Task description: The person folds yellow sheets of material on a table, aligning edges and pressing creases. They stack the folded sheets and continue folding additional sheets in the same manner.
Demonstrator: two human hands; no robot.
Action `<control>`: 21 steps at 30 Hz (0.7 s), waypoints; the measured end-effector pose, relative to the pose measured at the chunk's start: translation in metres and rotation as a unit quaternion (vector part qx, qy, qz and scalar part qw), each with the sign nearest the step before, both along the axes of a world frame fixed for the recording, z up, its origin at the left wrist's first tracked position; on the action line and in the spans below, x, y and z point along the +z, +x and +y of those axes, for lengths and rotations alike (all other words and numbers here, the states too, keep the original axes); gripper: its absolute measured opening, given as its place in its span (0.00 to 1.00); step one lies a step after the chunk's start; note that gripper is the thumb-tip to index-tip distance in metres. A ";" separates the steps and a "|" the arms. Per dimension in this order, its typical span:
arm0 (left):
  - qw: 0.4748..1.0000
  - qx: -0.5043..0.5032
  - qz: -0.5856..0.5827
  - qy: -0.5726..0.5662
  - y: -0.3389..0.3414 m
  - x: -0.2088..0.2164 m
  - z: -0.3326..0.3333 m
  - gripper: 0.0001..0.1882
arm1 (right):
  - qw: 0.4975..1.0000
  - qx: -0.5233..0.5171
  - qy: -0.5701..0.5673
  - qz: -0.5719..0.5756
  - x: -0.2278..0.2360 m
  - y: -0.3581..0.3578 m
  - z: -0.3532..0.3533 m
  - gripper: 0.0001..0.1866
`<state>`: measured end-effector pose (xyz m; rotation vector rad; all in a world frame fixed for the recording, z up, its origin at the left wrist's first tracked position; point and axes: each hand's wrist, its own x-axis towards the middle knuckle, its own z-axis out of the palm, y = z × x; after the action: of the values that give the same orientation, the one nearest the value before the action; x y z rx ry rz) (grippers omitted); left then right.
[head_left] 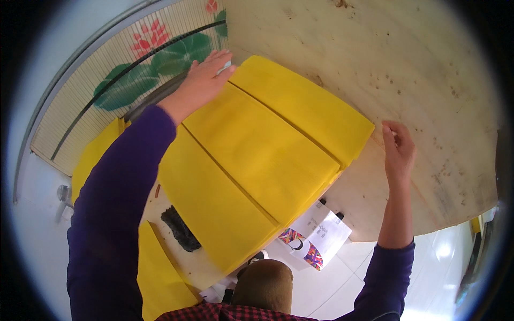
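Note:
A thick stack of yellow sheets (262, 139), paper or thin fabric, lies in overlapping panels on a pale wooden table. At its far left corner is my left hand (203, 80), fingers stretched forward and palm down. A small whitish patch shows between its thumb and fingers; I cannot tell what that is. Just off the stack's right corner, my right hand (399, 147) hovers over the bare wood with its fingers curled in and thumb bent toward them. Whether something small sits inside the curl is hidden.
Behind the left arm stands a slatted panel (182, 56) painted with lotus flowers. More yellow sheets (160, 273) lie at left. A crumpled black thing (180, 229) rests beside the stack. Below the table edge are a white printed bag (324, 227) and my knee (262, 286).

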<state>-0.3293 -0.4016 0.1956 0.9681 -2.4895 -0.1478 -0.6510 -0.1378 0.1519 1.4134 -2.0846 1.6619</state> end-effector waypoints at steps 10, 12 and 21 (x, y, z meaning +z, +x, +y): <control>0.995 0.070 0.053 -0.038 0.219 0.029 0.202 0.25 | 0.964 0.021 0.145 -0.221 -0.106 0.088 0.162 0.08; 0.989 0.131 0.059 -0.024 0.262 0.015 0.244 0.25 | 0.943 0.066 0.160 -0.284 -0.130 0.123 0.187 0.09; 0.928 0.331 0.158 0.060 0.397 -0.071 0.414 0.24 | 0.896 0.375 0.170 -0.165 -0.108 0.274 0.193 0.17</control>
<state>0.0674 0.0127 0.1249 1.6333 -1.7697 -0.2163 -0.3775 0.0556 0.0438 2.4435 -2.2369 1.9479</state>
